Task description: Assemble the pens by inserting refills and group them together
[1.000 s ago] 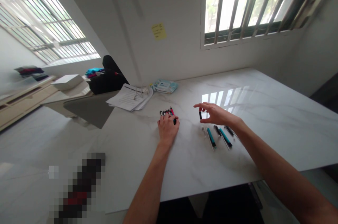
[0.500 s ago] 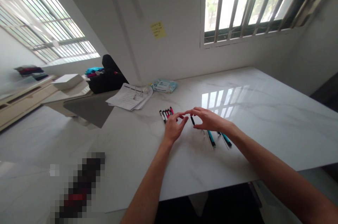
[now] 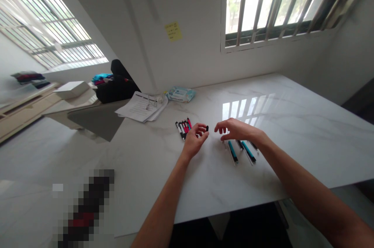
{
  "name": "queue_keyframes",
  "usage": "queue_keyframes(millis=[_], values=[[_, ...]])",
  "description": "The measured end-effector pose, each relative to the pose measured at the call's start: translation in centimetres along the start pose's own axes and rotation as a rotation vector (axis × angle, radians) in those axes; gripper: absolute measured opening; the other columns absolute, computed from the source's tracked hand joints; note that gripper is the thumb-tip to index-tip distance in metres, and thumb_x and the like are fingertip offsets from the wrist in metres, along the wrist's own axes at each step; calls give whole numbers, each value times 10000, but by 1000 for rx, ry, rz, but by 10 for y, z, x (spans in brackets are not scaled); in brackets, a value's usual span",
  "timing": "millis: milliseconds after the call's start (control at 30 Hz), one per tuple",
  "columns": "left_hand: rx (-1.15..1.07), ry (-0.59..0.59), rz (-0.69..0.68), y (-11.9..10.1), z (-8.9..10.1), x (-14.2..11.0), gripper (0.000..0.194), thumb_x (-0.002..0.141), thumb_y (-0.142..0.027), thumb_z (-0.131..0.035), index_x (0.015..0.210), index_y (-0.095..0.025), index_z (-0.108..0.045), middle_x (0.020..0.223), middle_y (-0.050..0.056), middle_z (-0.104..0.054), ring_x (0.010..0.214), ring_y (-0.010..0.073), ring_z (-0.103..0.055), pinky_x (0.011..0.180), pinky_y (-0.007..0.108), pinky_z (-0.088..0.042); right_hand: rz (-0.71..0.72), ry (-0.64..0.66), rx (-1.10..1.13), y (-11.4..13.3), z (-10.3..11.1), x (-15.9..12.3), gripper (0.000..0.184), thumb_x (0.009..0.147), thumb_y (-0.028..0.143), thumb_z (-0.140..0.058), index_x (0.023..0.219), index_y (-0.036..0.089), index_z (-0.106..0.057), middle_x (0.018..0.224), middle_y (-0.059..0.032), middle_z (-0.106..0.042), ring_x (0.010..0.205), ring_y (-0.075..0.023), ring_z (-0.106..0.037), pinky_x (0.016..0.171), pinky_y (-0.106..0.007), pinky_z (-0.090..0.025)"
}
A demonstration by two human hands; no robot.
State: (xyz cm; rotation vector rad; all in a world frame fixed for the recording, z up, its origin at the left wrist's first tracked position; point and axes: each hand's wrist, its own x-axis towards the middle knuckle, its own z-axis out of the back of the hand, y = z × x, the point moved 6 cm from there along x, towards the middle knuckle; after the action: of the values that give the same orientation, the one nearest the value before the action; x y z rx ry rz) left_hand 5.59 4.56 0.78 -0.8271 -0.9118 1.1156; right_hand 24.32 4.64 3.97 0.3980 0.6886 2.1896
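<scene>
Between the thumb and fingers of my left hand (image 3: 195, 137) is a small black pen part (image 3: 207, 128), pointing upward. My right hand (image 3: 232, 129) hovers just to its right, fingers apart and curved, with nothing in them. Below my right hand lie teal pen barrels (image 3: 232, 151) with black ends and thin white refills (image 3: 247, 155) beside them. Some small black pieces there are partly covered by the hand. Behind my left hand, a row of assembled pens (image 3: 181, 128) in white, red and other colours lies side by side, partly hidden.
Stapled-looking papers (image 3: 140, 108) with glasses on top and a pack of wipes (image 3: 181, 95) lie at the back of the marble-patterned table (image 3: 292, 123). A grey panel (image 3: 96, 119) stands at the left. The table's front edge runs close to my lap.
The black part has gone from my right hand's fingers into my left hand's. My right hand has opened and drawn slightly right, apart from the left.
</scene>
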Motion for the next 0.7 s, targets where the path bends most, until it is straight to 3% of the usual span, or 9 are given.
queue_keyframes(millis=[100, 233, 333, 467, 700], values=[[39, -38, -11, 1, 6, 1, 244, 833, -310, -679, 1058, -216, -686, 935, 28, -702, 747, 134, -619, 638, 247, -460, -58, 91, 17, -10, -1, -2, 284, 802, 311, -789, 1075, 243, -744, 879, -28, -751, 780, -187, -685, 703, -292, -511], [148, -50, -56, -2, 8, 1, 225, 843, -280, -660, 1055, -231, -719, 898, 16, -701, 766, 149, -603, 672, 262, -461, -45, 111, 17, -7, -7, -1, 180, 792, 215, -749, 972, 226, -761, 770, -5, -726, 697, -162, -658, 644, -266, -478], [238, -54, -99, -9, 8, -2, 215, 846, -265, -663, 1047, -241, -737, 921, 21, -707, 809, 167, -598, 738, 283, -478, -34, -42, 89, -6, -5, 4, 161, 813, 216, -716, 969, 213, -756, 773, -10, -720, 704, -157, -656, 664, -268, -494], [313, -50, -157, -20, 8, -5, 189, 841, -241, -681, 1015, -245, -753, 922, 25, -706, 826, 178, -587, 810, 310, -485, -18, -326, 447, -14, 0, 9, 216, 829, 313, -731, 1007, 192, -713, 932, -46, -755, 848, -177, -714, 793, -301, -570], [290, -46, -201, -24, 6, -5, 182, 837, -208, -691, 1004, -241, -757, 912, 26, -696, 822, 177, -583, 789, 305, -478, -35, -360, 664, -25, -11, 17, 286, 772, 330, -792, 996, 181, -696, 957, -60, -766, 902, -209, -755, 839, -332, -599]])
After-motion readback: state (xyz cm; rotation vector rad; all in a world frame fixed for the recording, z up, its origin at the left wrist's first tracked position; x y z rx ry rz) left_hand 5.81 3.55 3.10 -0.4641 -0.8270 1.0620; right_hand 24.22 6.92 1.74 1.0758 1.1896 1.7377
